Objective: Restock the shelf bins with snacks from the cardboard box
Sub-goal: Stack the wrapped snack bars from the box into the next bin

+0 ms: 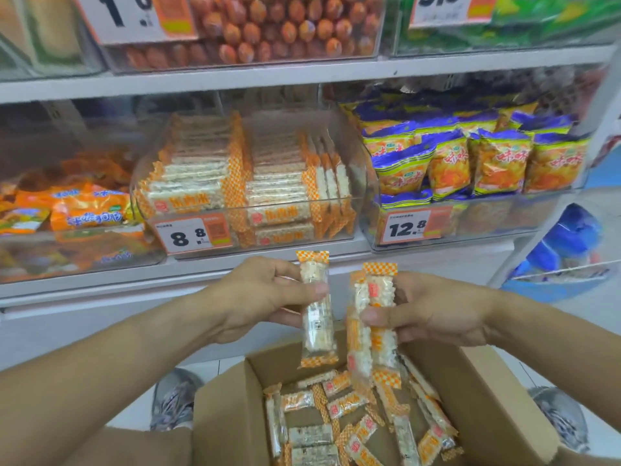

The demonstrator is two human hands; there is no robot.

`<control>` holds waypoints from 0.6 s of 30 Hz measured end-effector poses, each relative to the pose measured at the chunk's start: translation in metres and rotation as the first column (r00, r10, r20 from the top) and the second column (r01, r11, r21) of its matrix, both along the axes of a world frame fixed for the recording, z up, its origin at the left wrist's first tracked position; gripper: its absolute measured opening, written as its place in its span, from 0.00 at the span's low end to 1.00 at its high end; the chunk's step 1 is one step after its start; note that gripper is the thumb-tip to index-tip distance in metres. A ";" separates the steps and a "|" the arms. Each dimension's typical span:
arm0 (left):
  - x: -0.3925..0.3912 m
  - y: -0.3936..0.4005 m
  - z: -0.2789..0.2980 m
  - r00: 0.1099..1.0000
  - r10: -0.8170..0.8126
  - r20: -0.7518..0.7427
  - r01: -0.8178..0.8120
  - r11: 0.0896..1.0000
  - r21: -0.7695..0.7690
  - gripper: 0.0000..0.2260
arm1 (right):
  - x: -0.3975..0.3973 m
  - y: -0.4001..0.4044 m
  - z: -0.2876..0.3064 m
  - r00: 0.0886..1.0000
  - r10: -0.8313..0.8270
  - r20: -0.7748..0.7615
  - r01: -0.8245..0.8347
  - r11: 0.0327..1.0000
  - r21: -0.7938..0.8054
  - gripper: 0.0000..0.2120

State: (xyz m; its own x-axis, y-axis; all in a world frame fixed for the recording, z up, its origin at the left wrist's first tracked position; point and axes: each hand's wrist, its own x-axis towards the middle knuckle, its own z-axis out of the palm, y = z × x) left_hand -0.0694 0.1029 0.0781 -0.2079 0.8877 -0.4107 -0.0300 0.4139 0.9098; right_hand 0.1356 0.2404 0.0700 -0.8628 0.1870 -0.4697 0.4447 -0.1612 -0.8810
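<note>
My left hand (265, 297) grips one rice-cracker bar (317, 317) in clear wrap with orange checked ends, held upright. Beside it my right hand (433, 311) holds a bunch of the same bars (373, 324), also upright. Both hands hover above the open cardboard box (497, 408), where several more bars (349, 415) lie loose. Straight ahead on the shelf stands the clear bin (364, 169) marked 8.8, stacked with the same bars (208, 169); its right rear part has a gap.
A bin of orange packets (84, 210) sits to the left, and a bin of blue-and-yellow bags (470, 163) marked 12.8 to the right. Above is a bin of sausages (275, 28). My shoes (174, 401) flank the box on the white floor.
</note>
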 end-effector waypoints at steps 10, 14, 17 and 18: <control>0.014 0.034 -0.008 0.984 0.085 0.157 -0.079 0.996 -0.040 0.18 | -0.003 0.017 -0.012 0.973 -0.191 -0.128 0.163 0.966 -0.201 0.23; 0.011 0.040 -0.007 0.960 0.123 0.253 -0.113 0.992 -0.051 0.21 | -0.001 0.023 -0.011 0.974 -0.213 -0.074 0.204 0.972 -0.113 0.23; 0.005 0.041 -0.007 0.919 0.118 0.377 -0.083 0.991 -0.108 0.19 | 0.001 0.024 -0.009 0.974 -0.218 -0.065 0.211 0.973 -0.098 0.16; 0.005 0.040 -0.006 0.912 0.113 0.394 -0.071 0.990 -0.119 0.16 | 0.001 0.025 -0.009 0.971 -0.229 -0.071 0.221 0.970 -0.100 0.16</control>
